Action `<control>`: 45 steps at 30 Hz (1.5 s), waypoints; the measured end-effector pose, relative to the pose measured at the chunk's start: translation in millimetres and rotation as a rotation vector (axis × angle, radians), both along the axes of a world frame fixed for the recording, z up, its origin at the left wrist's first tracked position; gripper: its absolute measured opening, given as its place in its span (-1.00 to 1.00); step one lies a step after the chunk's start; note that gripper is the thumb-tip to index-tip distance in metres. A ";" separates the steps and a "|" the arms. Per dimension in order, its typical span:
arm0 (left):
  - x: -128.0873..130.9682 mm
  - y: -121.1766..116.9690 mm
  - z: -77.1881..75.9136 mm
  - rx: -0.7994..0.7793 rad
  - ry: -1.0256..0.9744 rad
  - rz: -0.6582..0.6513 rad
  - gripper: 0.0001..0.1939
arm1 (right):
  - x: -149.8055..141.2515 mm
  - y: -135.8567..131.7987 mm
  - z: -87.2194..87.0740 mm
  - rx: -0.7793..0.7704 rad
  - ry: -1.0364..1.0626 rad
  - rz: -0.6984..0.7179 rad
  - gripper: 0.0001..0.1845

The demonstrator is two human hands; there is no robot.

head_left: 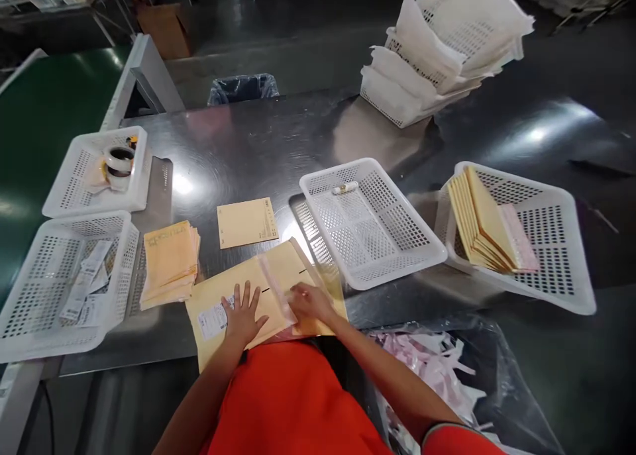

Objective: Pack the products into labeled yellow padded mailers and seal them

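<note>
A large tan envelope (223, 342) with a white printed label (212, 321) lies at the table's front edge, close to the red shirt. My left hand (242, 317) rests flat on it beside the label, fingers spread. A pale pink strip (272, 279) crosses the envelope slantwise. My right hand (313, 304) is at this strip with its fingers curled together; what they pinch is hidden. More tan envelope paper (338, 306) shows under and beyond that hand. A smaller tan envelope (246, 223) lies flat behind, and a stack of small envelopes (169, 259) is to the left.
White baskets hold labels (89, 289), tape rolls (119, 167), a small white tube (345, 188) and upright padded envelopes (484, 223). Lined baskets (432, 64) are stacked at the back. A bag of pink and white strips (437, 369) hangs below right. A green conveyor (54, 104) runs left.
</note>
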State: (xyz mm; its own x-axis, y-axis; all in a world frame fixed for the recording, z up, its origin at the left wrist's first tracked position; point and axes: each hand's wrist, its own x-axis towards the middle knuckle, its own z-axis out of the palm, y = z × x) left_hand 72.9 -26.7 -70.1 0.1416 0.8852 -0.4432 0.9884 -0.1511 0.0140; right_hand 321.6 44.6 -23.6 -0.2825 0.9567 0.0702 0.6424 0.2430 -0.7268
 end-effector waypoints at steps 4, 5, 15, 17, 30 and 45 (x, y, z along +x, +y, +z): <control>3.1 11.7 11.8 -0.015 -0.021 -0.047 -0.16 | 43.9 51.4 92.3 0.542 0.183 -0.613 -0.84; 3.4 14.4 12.9 -0.030 -0.025 -0.057 -0.14 | 47.8 57.6 110.9 0.685 0.203 -0.536 -0.83; -5.3 10.2 -10.4 -0.037 -0.076 -0.034 -0.08 | -43.4 10.3 -10.9 -0.560 -0.501 0.195 -0.71; -5.1 9.6 -11.0 -0.041 -0.082 -0.024 -0.08 | -45.8 3.7 -27.1 -0.563 -0.502 0.243 -0.73; -0.8 11.3 -17.6 -0.215 -0.066 0.085 0.25 | -101.7 -33.2 -39.0 -0.372 -0.555 0.375 -0.79; 5.7 26.4 -11.2 -0.418 -0.176 0.193 0.43 | -87.6 -59.0 -73.7 -0.239 -0.510 0.108 -0.72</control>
